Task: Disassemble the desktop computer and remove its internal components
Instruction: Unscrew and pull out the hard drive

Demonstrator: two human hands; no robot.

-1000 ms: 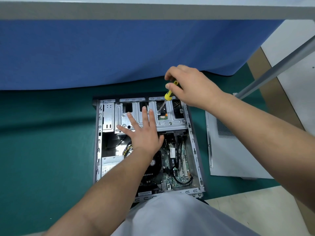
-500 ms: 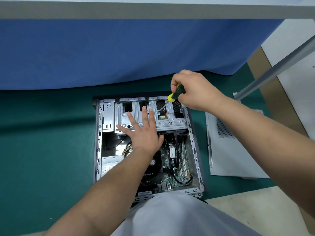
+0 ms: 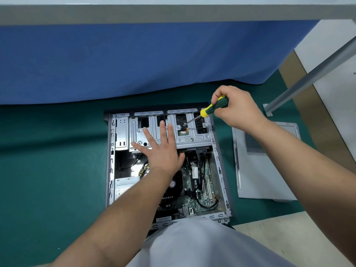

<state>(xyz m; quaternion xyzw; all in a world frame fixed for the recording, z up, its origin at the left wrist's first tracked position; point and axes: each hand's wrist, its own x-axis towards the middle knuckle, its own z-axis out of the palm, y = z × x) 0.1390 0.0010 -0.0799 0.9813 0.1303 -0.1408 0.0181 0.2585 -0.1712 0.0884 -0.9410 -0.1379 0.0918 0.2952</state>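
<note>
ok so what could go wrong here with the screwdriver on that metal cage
The screwdriver meets the screw on the metal cage at a slant, so the tip may slip out and chew the head. A slip could also jab the left hand pressed flat on the cage beside it. A freed screw might drop onto the circuit board below.

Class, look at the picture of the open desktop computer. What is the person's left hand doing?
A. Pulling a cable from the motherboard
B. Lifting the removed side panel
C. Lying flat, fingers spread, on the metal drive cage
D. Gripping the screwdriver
C: the left hand lies flat with straight, spread fingers on the metal drive cage, while the right hand grips the screwdriver.
</note>
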